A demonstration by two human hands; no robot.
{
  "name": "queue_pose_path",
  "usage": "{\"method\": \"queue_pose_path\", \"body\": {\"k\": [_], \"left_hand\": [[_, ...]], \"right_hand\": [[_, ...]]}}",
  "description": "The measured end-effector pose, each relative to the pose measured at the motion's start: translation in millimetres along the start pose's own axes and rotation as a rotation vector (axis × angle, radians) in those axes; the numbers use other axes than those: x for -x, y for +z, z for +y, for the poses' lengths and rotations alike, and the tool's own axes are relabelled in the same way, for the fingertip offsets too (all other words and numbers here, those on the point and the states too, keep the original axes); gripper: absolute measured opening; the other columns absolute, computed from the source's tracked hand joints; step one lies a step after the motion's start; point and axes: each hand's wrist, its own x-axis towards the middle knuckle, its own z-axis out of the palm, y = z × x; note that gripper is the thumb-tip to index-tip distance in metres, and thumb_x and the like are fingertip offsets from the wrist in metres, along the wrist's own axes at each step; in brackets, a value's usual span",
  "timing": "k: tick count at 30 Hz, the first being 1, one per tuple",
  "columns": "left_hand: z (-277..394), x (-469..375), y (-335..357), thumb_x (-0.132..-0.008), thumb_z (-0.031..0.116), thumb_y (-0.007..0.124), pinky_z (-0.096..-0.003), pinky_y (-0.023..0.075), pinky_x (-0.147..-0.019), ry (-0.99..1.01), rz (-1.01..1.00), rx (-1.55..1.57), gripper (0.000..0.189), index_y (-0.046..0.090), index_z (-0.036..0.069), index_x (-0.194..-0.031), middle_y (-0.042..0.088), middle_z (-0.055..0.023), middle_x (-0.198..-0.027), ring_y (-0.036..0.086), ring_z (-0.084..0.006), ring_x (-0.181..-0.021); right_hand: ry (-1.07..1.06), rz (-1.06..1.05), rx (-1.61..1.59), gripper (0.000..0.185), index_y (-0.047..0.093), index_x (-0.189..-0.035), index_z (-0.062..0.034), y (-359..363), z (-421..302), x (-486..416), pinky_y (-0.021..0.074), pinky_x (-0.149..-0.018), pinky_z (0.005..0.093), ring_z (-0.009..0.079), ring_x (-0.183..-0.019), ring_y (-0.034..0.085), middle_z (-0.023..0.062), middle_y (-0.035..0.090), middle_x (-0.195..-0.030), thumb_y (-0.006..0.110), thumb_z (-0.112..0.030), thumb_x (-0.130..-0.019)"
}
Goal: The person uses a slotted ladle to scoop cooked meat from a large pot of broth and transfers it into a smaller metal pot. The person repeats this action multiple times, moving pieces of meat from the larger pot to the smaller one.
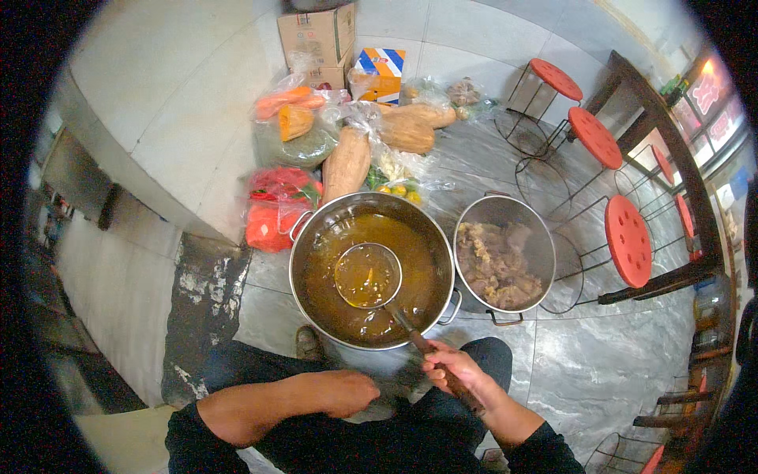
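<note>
My right hand (453,368) grips the dark wooden handle of a round ladle or strainer (368,276); which of the two cannot be told. Its bowl lies in the brown, oily broth (323,252) of a large steel stockpot (445,240), with small pale bits inside the rim. The pot stands on the floor just beyond my knees. My left hand (354,392) hangs curled by my lap on the near side of the pot, its fingertips hidden and nothing showing in it. Right of the stockpot, a smaller two-handled pot (503,200) holds chunks of cooked meat (494,266).
Bagged vegetables lie behind the stockpot, including a butternut squash (348,163), carrots (290,102) and a red bag (269,225). Cardboard boxes (314,38) stand against the wall. Red-topped stools (628,240) with wire legs line the right, beside a dark wooden table frame (663,281).
</note>
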Motion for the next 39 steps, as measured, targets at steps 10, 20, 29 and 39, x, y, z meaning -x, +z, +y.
{"method": "queue_pose_path", "body": {"k": [10,20,29,39], "left_hand": [[-9,1,11,-0.083,0.001,0.059,-0.049,0.0518,-0.096,0.016,0.08,0.009,0.036,0.058,-0.004,-0.119,0.064,-0.0248,-0.116,0.061,-0.0418,-0.113],[-6,-1,4,-0.08,0.002,0.064,-0.0491,0.0545,-0.088,0.016,0.148,-0.029,0.025,0.063,-0.003,-0.104,0.068,-0.0239,-0.106,0.066,-0.0414,-0.103],[-8,-7,7,-0.08,0.001,0.061,-0.0497,0.0528,-0.091,0.014,-0.016,-0.013,0.034,0.06,0.0,-0.114,0.065,-0.0233,-0.112,0.062,-0.0424,-0.11],[-3,-17,-10,-0.082,0.005,0.063,-0.0521,0.0532,-0.085,-0.085,-0.077,0.061,0.03,0.063,-0.002,-0.112,0.068,-0.0246,-0.105,0.065,-0.0424,-0.104]], "right_hand": [[-0.068,0.011,-0.05,0.053,0.038,-0.145,-0.017,6,7,10,0.0353,-0.04,0.0219,0.0086,-0.053,0.046,0.0023,0.054,-0.08,0.058,-0.011,-0.096],[-0.062,0.043,-0.046,0.066,0.026,-0.152,-0.0169,4,19,0,0.0395,-0.042,0.0254,0.0116,-0.054,0.049,0.005,0.055,-0.077,0.06,-0.011,-0.095],[-0.104,0.06,0.05,0.077,0.014,-0.159,-0.0141,12,30,60,0.0413,-0.041,0.0283,0.0128,-0.05,0.048,0.0062,0.055,-0.075,0.058,-0.009,-0.095],[-0.17,0.06,0.079,0.078,0.016,-0.158,-0.0142,-12,40,83,0.0404,-0.04,0.0281,0.013,-0.047,0.047,0.0057,0.053,-0.074,0.059,-0.005,-0.094]]}}
